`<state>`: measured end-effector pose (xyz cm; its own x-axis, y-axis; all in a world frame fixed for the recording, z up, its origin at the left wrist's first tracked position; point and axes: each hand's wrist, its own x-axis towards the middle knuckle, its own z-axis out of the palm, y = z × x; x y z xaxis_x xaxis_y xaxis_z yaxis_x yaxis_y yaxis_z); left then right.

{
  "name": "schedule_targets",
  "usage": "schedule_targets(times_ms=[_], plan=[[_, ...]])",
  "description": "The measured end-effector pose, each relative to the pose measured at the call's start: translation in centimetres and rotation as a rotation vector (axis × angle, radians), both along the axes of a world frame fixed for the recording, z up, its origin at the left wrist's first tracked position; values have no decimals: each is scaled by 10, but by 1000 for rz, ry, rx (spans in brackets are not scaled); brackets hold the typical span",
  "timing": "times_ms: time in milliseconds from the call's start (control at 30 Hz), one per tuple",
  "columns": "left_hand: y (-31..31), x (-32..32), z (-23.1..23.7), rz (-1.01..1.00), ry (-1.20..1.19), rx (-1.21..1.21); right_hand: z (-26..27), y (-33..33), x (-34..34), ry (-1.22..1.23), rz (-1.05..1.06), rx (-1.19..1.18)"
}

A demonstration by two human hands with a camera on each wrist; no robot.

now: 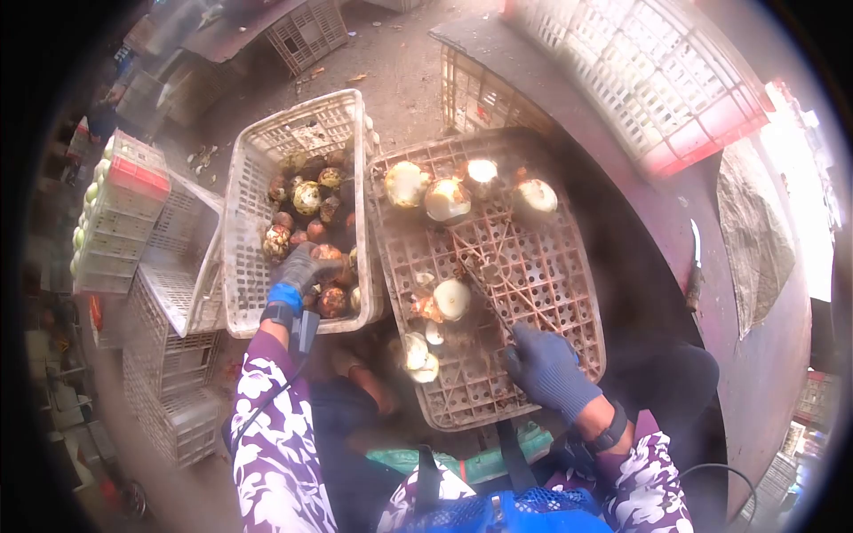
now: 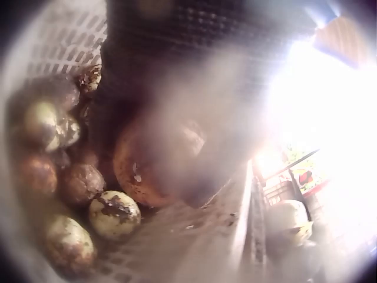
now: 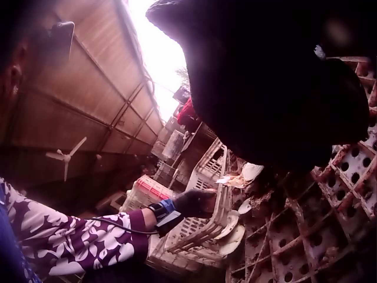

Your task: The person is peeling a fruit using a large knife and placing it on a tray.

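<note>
In the head view my gloved left hand (image 1: 305, 269) reaches into a white crate (image 1: 233, 266) of brown and cream bulbs and grips a reddish-brown bulb (image 1: 326, 253). That bulb (image 2: 138, 168) looks large beside the dark glove in the left wrist view. My right hand (image 1: 551, 369), in a blue-grey glove, is curled round the near end of a thin, dark, blade-like tool (image 1: 487, 289) over an upturned crate (image 1: 560, 293); its handle is hidden. Pale cut bulbs (image 1: 451, 299) lie left of the tool. In the right wrist view the right hand is mostly dark.
Several pale-topped bulbs (image 1: 447, 200) stand along the upturned crate's far edge. A curved knife (image 1: 695, 266) lies on the surface at right, beside a brown cloth (image 1: 755, 235). Stacked crates (image 1: 173, 355) stand at left, and a large red-white crate (image 1: 649, 80) is at upper right.
</note>
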<state>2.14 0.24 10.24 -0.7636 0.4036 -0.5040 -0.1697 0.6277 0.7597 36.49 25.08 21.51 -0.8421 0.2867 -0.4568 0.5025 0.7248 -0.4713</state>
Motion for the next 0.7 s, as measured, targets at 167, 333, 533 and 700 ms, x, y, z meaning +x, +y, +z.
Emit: schedule_targets(times_ms=[167, 333, 533, 700], plan=[[-7, 28, 84, 119, -347, 547, -12, -11, 9, 159, 11, -25], [-16, 62, 96, -521, 602, 296, 6, -14, 15, 176, 57, -54], [7, 145, 133, 234, -503, 1097, 13, -22, 32, 7, 200, -535], [13, 158, 129, 254, -671, 1181, 13, -22, 32, 170, 91, -236]])
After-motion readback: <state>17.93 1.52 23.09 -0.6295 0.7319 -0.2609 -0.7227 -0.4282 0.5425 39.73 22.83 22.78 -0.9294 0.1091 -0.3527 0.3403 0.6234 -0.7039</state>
